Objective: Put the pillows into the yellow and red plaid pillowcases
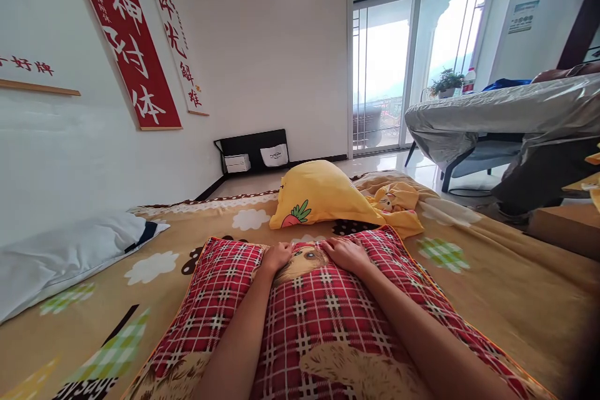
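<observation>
A red plaid pillow (323, 306) with a printed brown bear and orange piping lies in front of me, under both forearms. At its far edge, left of the bear's face, my left hand (277, 257) is closed on the fabric, its fingertips partly hidden. My right hand (347, 255) grips the same edge farther right, with its fingers bent over the cloth. Just beyond the hands sits a plump yellow pillow (323, 190) with a carrot print. Crumpled yellow cloth (398, 200) lies against its right side.
Under the pillows spreads a tan patterned bedsheet (506, 281). A white pillow (70, 250) rests at the left by the wall. Beyond the bed at right stand a plastic-covered table (506, 106), a chair (487, 159) and a cardboard box (567, 228). Glass doors (384, 75) are at the back.
</observation>
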A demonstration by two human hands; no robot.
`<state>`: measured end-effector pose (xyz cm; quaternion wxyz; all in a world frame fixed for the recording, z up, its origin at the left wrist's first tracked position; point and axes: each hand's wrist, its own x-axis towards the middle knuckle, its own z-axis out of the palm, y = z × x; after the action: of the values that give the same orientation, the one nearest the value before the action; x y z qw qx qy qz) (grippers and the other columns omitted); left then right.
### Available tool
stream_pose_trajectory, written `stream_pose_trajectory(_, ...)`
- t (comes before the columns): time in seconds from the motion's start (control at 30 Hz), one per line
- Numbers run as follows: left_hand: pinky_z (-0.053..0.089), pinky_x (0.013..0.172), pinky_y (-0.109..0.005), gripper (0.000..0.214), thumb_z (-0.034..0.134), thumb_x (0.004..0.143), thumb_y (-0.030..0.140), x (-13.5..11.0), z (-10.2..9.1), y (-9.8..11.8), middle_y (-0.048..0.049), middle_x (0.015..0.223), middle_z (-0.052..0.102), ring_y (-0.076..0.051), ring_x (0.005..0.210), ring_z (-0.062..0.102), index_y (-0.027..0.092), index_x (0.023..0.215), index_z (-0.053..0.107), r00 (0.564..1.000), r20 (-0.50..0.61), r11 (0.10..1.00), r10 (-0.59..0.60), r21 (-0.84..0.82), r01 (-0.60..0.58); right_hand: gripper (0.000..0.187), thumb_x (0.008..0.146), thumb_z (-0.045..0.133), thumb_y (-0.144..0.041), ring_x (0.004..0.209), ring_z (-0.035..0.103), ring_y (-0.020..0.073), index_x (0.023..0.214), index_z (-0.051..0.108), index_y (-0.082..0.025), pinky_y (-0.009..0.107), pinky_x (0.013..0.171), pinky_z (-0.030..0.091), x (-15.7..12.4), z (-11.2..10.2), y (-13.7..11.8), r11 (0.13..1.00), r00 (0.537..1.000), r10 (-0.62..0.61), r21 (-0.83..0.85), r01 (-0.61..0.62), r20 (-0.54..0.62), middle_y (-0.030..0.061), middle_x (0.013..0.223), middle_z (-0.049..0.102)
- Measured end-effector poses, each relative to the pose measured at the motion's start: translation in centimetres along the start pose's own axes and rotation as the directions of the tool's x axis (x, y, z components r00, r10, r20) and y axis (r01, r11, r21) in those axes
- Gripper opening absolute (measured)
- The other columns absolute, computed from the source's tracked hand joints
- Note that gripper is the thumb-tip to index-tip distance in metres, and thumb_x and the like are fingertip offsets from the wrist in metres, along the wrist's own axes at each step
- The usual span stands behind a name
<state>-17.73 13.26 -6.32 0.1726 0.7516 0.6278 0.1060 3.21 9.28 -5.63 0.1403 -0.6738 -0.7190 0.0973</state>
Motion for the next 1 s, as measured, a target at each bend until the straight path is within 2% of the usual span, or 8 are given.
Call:
stream_pose_trajectory(0.17, 0.044, 0.087, -0.028, 0.049, 0.029, 0.093, 0.048, -0.1, 0.0, 0.0, -0.0075, 0.113, 0.069, -0.023, 0.105, 0.062, 0.022, 0.102, 0.070, 1.000, -0.004, 1.000, 0.008, 0.000, -0.008, 0.049, 0.093, 0.024, -0.048, 0.114, 0.054, 0.0247, 0.100, 0.066, -0.024, 0.049, 0.104, 0.023, 0.0, 0.0, -0.1, 1.000, 1.000, -0.001, -0.007, 0.001, -0.006, 0.0068, 0.116, 0.066)
stream_pose_trajectory(0.7, 0.046, 0.082, -0.030, 0.051, 0.026, 0.092, 0.048, -0.7, -0.3, 0.4, -0.0085, 0.111, 0.070, -0.025, 0.102, 0.064, 0.023, 0.103, 0.069, 0.999, -0.043, 0.997, 0.001, 0.075, 0.002, 0.050, 0.092, 0.023, -0.048, 0.113, 0.055, 0.0254, 0.101, 0.066, -0.023, 0.052, 0.103, 0.024, 0.1, 0.3, 0.2, 1.000, 0.999, -0.013, 0.007, 0.014, -0.029, 0.0074, 0.117, 0.066)
stream_pose_trajectory(0.9, 0.037, 0.099, -0.044, 0.048, 0.028, 0.092, 0.038, -2.5, -0.1, 2.0, -0.0170, 0.107, 0.069, -0.030, 0.107, 0.060, 0.014, 0.103, 0.068, 0.980, -0.201, 0.977, 0.007, 0.211, 0.037, 0.051, 0.093, 0.022, -0.050, 0.116, 0.053, 0.0253, 0.104, 0.065, -0.024, 0.051, 0.104, 0.023, 0.0, 0.3, 0.3, 1.000, 1.000, -0.003, 0.001, 0.003, -0.024, 0.0075, 0.120, 0.065)
stream_pose_trajectory(1.0, 0.019, 0.110, -0.050, 0.046, 0.030, 0.091, 0.033, -4.1, -0.4, 1.8, -0.0195, 0.130, 0.056, -0.032, 0.128, 0.043, 0.011, 0.107, 0.066, 0.946, -0.322, 0.963, 0.039, 0.265, 0.051, 0.052, 0.093, 0.021, -0.051, 0.117, 0.053, 0.0255, 0.107, 0.064, -0.025, 0.050, 0.103, 0.025, -0.1, 0.1, 0.4, 1.000, 1.000, -0.002, -0.004, 0.002, -0.018, 0.0080, 0.122, 0.064)
